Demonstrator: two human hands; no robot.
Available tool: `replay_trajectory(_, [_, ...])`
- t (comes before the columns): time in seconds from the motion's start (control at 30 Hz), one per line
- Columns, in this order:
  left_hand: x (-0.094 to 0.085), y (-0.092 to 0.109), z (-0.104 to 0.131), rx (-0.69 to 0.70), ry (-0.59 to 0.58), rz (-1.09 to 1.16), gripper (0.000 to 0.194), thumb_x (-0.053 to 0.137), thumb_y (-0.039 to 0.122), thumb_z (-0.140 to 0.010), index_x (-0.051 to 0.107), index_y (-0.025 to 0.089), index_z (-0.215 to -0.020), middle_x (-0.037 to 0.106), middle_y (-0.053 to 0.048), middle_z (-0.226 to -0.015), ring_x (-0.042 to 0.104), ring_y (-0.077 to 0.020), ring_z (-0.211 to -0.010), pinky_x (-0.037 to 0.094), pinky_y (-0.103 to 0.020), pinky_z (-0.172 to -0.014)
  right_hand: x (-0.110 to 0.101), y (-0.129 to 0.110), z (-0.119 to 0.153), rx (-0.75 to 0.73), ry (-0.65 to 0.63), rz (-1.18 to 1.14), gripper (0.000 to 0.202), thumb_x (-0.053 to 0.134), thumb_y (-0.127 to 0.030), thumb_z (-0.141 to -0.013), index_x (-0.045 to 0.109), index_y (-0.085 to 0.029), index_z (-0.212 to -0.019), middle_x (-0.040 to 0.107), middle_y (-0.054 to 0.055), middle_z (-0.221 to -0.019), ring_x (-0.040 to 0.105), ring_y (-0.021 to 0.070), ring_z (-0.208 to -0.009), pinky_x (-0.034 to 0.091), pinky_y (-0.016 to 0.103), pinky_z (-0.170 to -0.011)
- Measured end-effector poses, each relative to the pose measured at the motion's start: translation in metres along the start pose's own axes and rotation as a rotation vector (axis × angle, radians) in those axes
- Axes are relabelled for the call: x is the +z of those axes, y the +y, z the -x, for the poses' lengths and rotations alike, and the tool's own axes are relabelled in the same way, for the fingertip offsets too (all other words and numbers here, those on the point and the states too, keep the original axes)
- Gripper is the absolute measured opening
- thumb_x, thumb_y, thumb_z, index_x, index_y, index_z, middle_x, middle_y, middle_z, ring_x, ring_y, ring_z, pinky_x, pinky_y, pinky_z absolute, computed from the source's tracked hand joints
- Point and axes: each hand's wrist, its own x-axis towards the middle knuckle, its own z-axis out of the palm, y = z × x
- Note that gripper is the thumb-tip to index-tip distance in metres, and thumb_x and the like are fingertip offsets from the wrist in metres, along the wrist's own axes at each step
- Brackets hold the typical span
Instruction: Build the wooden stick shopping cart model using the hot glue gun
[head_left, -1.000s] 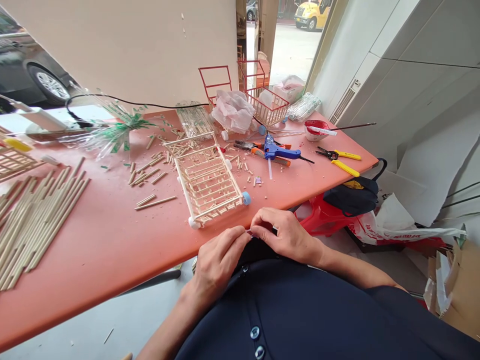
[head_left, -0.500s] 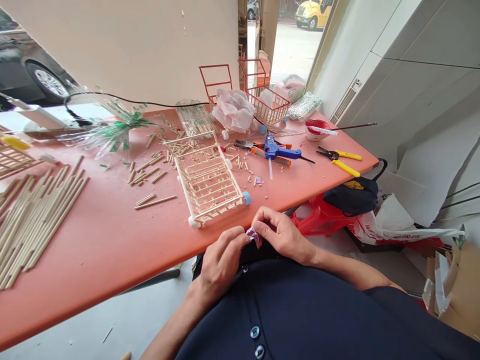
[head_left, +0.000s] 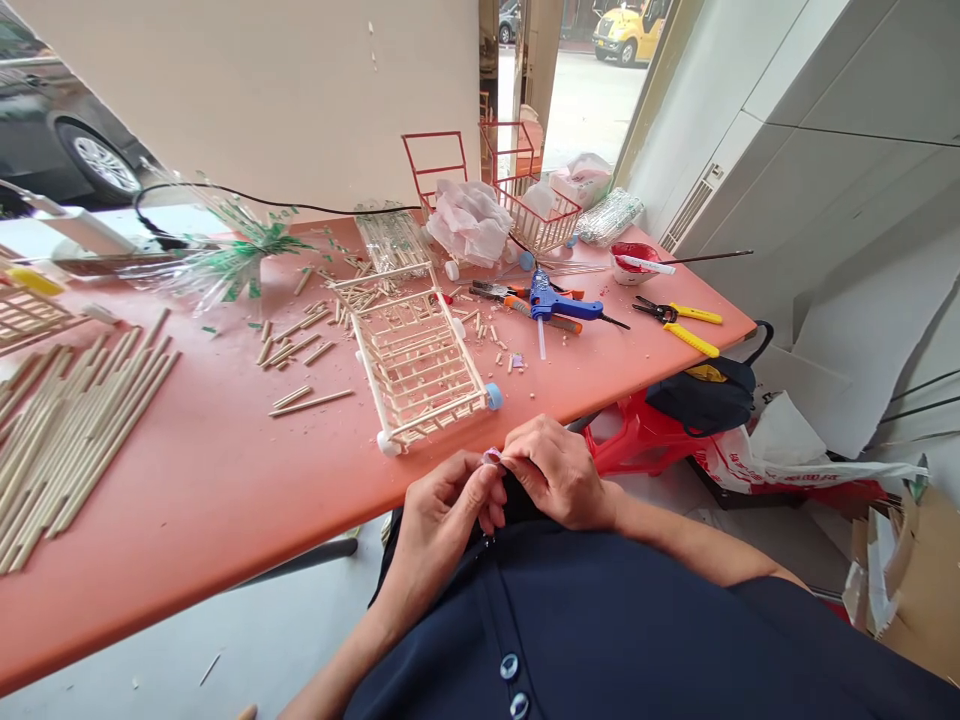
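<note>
- A small purple-and-white piece, too small to be made out in detail, is held between both hands, above the lap and just off the table's near edge.
- By the left hand the piece is pinched, thumb and forefinger closed on it, the other fingers loosely curled below.
- By the right hand its right side is gripped between thumb and forefinger, with the remaining fingers folded in.
- Just beyond, on the orange table, a stick frame is placed, fitted with a blue cap at its near right corner.
- Beside it, wood offcuts are scattered.
- Farther right, a blue glue gun is laid over orange-handled pliers, near yellow-handled cutters.
- At far left, long sticks are heaped.
- At the back, a crumpled plastic bag is set beside a red-rimmed cart.
</note>
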Motion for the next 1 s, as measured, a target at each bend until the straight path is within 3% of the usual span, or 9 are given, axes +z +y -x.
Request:
replay_trajectory(0.13, [0.000,0.000,0.000,0.003,0.026,-0.025,0.052,0.073,0.065,-0.100,0.071,0.017,-0.081,0.070,-0.003,-0.070,0.066,-0.0147,-0.055,0.058,-0.027,-0.053,-0.001,0.000,-0.002,-0.047,-0.006,-0.020,0.009,0.060,-0.015,-0.109,0.064,-0.023,-0.108,0.076,0.005,-0.094,0.069,0.0203,-0.087,0.057,0.033,-0.082])
replay_trajectory(0.37, [-0.001,-0.001,-0.003,-0.007,-0.028,-0.061,0.047,0.065,0.058,-0.104,0.065,0.019,-0.076,0.068,-0.002,-0.066,0.064,-0.0153,-0.055,0.055,-0.027,-0.055,-0.001,0.000,-0.001,-0.086,-0.052,-0.067,0.011,0.060,-0.012,-0.109,0.062,-0.023,-0.107,0.074,0.006,-0.094,0.065,0.0189,-0.087,0.056,0.030,-0.083])
replay_trajectory(0.47, [-0.001,-0.002,-0.001,0.032,0.013,-0.091,0.044,0.063,0.055,-0.105,0.066,0.020,-0.078,0.069,-0.001,-0.066,0.065,-0.0159,-0.056,0.055,-0.027,-0.058,0.003,0.001,0.002,-0.007,-0.052,-0.131,0.005,0.058,-0.022,-0.113,0.060,-0.023,-0.109,0.072,0.005,-0.094,0.065,0.0178,-0.086,0.056,0.029,-0.080])
replay_trajectory(0.57, [-0.001,-0.002,0.001,0.075,0.047,-0.163,0.041,0.062,0.052,-0.106,0.069,0.020,-0.080,0.069,-0.001,-0.065,0.066,-0.0166,-0.058,0.055,-0.028,-0.061,0.005,0.001,0.004,0.059,-0.069,-0.166,0.016,0.058,-0.038,-0.115,0.058,-0.024,-0.107,0.070,0.004,-0.093,0.064,0.0177,-0.086,0.055,0.030,-0.079])
replay_trajectory(0.7, [-0.002,-0.009,0.003,0.085,0.033,-0.178,0.043,0.063,0.052,-0.107,0.068,0.020,-0.078,0.067,-0.001,-0.066,0.063,-0.0161,-0.062,0.052,-0.028,-0.065,0.001,-0.004,0.001,0.291,-0.161,-0.334,0.028,0.054,-0.045,-0.116,0.056,-0.024,-0.097,0.063,0.001,-0.086,0.057,0.0145,-0.076,0.049,0.029,-0.073])
replay_trajectory(0.83, [-0.001,-0.022,0.003,0.005,-0.029,0.153,0.047,0.068,0.058,-0.104,0.059,0.021,-0.077,0.053,0.003,-0.065,0.051,-0.0131,-0.058,0.045,-0.028,-0.060,-0.009,-0.014,-0.007,0.607,-0.307,-0.670,0.043,0.060,-0.062,-0.110,0.055,-0.022,-0.095,0.054,-0.004,-0.081,0.049,0.0108,-0.071,0.043,0.025,-0.068])
replay_trajectory(1.0, [0.000,-0.021,0.006,-0.098,-0.117,0.394,0.054,0.080,0.059,-0.095,0.049,0.021,-0.073,0.039,0.006,-0.065,0.039,-0.0089,-0.054,0.034,-0.025,-0.055,-0.018,-0.017,-0.014,0.736,-0.419,-0.908,0.052,0.068,-0.071,-0.104,0.054,-0.021,-0.094,0.054,-0.005,-0.081,0.050,0.0101,-0.073,0.042,0.024,-0.069])
